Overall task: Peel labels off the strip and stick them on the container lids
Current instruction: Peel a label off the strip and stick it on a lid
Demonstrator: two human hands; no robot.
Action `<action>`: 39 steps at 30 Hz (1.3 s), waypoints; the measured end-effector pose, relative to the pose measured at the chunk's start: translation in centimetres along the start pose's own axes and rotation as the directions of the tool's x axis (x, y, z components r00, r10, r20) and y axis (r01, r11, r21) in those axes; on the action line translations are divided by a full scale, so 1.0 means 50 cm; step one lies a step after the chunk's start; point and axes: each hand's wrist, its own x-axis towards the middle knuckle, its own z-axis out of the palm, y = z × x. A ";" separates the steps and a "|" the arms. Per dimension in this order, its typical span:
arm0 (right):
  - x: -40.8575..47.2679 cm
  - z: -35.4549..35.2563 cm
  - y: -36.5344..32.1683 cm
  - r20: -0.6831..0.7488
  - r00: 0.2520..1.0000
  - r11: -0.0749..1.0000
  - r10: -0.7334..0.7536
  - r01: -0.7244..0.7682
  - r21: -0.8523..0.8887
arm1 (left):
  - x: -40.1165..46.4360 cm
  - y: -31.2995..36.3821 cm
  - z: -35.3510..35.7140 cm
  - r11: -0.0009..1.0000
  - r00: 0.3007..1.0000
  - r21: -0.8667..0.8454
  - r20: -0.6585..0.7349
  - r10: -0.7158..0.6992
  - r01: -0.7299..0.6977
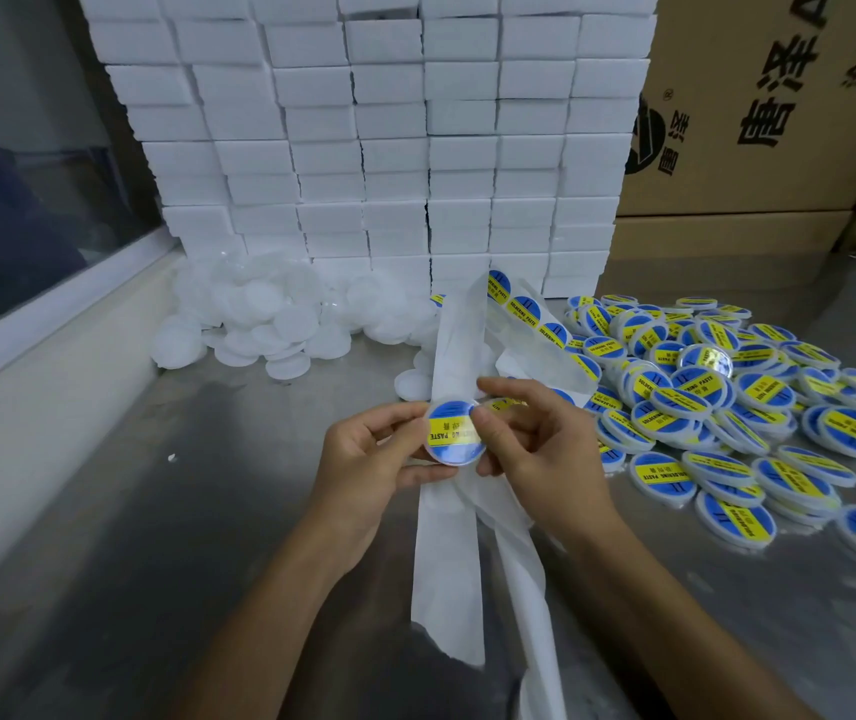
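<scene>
The lid point(455, 432) is held up above the table point(156, 511), between both hands, with a round blue label with a yellow band point(449, 427) across its face, its print upside down from this view. The left hand point(369, 470) grips the lid from its left side, fingertips curled over the upper left rim and the thumb under the lower edge. The right hand point(535, 449) meets it from the right: its thumb lies on the label's right edge, and the other fingers curl behind, where a further label partly shows between them; whether they hold the strip there cannot be told.

The strip point(454, 553) of white backing paper hangs behind and below the lid, running down toward the near edge of the table and up past the hands, where its far part still carries labels point(524, 309).

To the right lies a heap of labelled lids point(717, 397), overlapping one another. To the far left of the hands sits a pile of plain white lids point(259, 319), at the foot of a wall of stacked white boxes point(374, 132). A brown cardboard carton point(758, 148) stands at the far right.
</scene>
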 end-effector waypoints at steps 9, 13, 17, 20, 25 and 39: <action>0.003 -0.006 -0.005 0.094 0.995 0.998 0.029 -0.034 0.053 | -0.001 -0.003 -0.003 1.000 0.998 0.003 -0.058 0.020 -0.020; 0.003 -0.003 -0.005 0.039 0.999 0.999 -0.028 0.026 0.046 | -0.002 -0.002 -0.002 1.000 1.000 -0.029 0.004 0.004 -0.004; 0.004 -0.002 -0.001 -0.008 0.999 0.998 -0.038 0.038 0.058 | -0.002 -0.004 0.000 0.999 1.000 -0.047 0.022 -0.020 0.021; 0.001 0.003 0.004 0.024 0.999 0.999 -0.044 0.044 -0.017 | 0.001 -0.003 -0.004 0.998 0.999 -0.041 -0.021 -0.043 0.042; 0.000 0.008 0.004 0.019 1.000 0.999 -0.004 0.004 -0.050 | 0.005 -0.003 -0.009 0.992 0.994 -0.072 -0.030 -0.104 0.102; -0.012 0.012 0.009 0.104 0.934 0.825 -0.343 0.352 -0.441 | 0.007 -0.009 -0.009 0.996 0.998 -0.065 -0.012 -0.064 0.063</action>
